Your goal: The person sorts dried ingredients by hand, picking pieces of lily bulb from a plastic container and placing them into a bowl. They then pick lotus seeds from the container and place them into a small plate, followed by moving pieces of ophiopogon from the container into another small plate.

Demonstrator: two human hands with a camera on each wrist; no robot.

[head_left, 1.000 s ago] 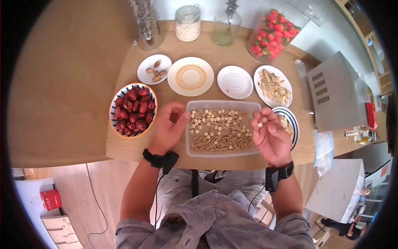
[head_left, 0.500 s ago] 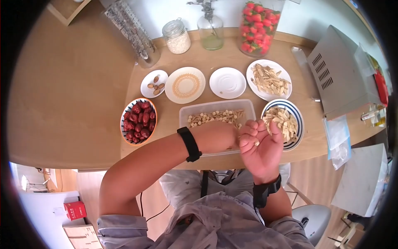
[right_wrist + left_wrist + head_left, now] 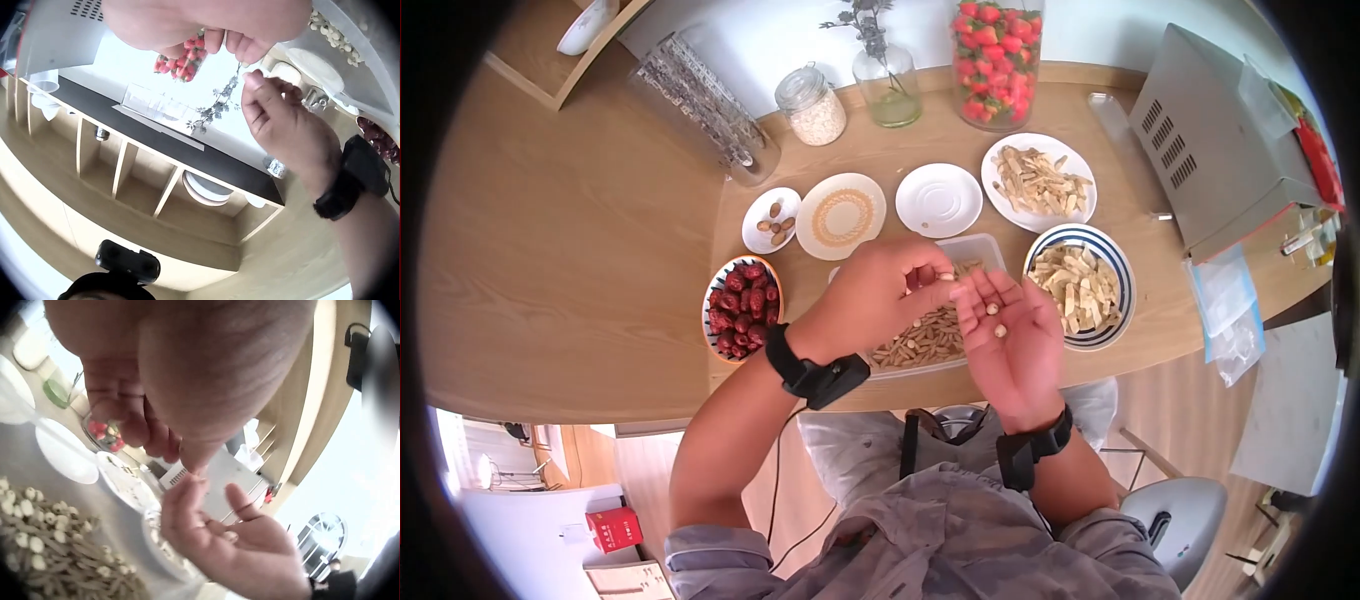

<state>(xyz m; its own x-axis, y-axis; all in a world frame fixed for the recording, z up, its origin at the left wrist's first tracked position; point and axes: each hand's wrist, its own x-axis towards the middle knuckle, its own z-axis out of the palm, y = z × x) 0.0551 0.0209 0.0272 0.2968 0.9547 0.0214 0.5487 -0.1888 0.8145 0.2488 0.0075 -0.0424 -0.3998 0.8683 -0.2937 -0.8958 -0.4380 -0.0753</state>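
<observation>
In the head view my right hand lies palm up over the clear plastic box, its fingers loosely bent. Two lotus seeds rest in that palm. My left hand reaches across from the left, fingers curled, thumb and index meeting right at the right hand's fingertips; a small pale piece, looking like a lotus seed, shows there. The left wrist view also has the right hand cupped below the left thumb. Inside the box lie tan spindle-shaped pieces mixed with lotus seeds, partly hidden by the hands.
Red dates fill a bowl on the left. Behind the box stand small plates, one with brown nuts. Pale dried slices lie in a blue-rimmed bowl and on a white plate. A grey appliance stands right.
My left hand has come from the box's left side, across beyond the right hand, then back to its fingertips. The right hand has turned flatter, showing its palm. The head view has shifted.
</observation>
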